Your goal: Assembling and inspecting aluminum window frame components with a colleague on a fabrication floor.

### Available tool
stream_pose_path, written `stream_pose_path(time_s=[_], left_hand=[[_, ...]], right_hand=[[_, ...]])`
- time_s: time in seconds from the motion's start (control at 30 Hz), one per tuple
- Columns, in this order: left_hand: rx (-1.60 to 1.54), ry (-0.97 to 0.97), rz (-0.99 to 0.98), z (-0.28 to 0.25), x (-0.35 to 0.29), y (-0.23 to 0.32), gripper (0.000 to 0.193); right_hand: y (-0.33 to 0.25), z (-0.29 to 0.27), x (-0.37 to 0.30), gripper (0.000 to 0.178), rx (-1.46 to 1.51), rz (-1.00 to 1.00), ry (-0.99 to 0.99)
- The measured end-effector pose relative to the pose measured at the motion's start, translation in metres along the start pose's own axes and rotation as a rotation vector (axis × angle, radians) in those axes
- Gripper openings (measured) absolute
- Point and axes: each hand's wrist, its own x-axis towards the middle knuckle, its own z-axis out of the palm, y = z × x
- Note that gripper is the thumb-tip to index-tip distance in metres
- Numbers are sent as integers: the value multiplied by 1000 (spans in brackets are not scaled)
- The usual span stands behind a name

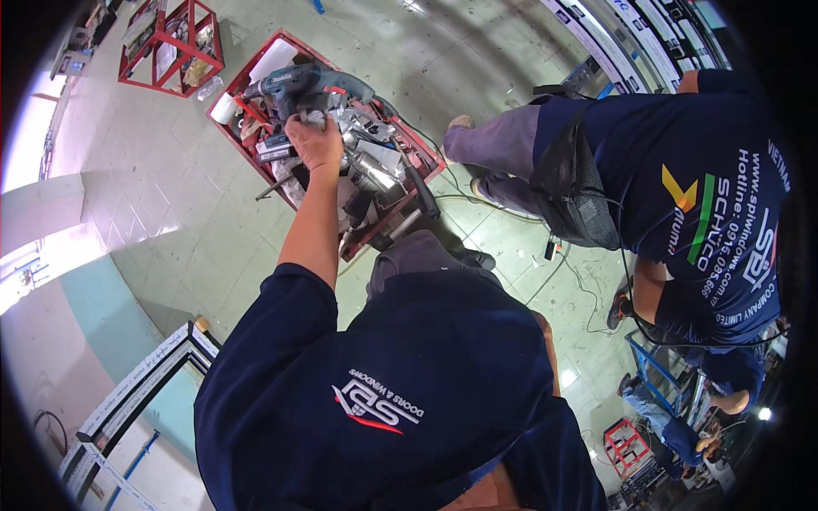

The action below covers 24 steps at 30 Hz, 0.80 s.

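Co-worker (682, 196) in navy shirt stands at our three o'clock. Red tray (256, 162) of tools lies on the floor at twelve. On its heap sits a teal drill (302, 83), at the tray's eleven. Our left hand (313, 143) rests just beside it, fingers curled over grey parts; grip unclear. Right hand out of sight.

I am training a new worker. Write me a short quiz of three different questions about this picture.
1. True or false: the left hand rests on the teal power drill.
2. What holds the tools? A) a blue bucket B) a red tool tray C) a cardboard box
3. Fill in: the co-worker nearby wears a dark ____ shirt.

Key: 1 true, at its rear by the handle; 2 B; 3 blue. The right hand is not in view.
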Motion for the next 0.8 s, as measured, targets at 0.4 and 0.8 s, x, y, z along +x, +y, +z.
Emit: stream_pose_path(time_s=[0.4, 0.8], left_hand=[[-925, -126, 13, -16, -20, 46, 65], [422, -312, -182, -64, -153, 49, 80]], right_hand=[[-37, -42, -10, 54, 22, 37, -52], [133, -103, -17, 61, 226, 118, -43]])
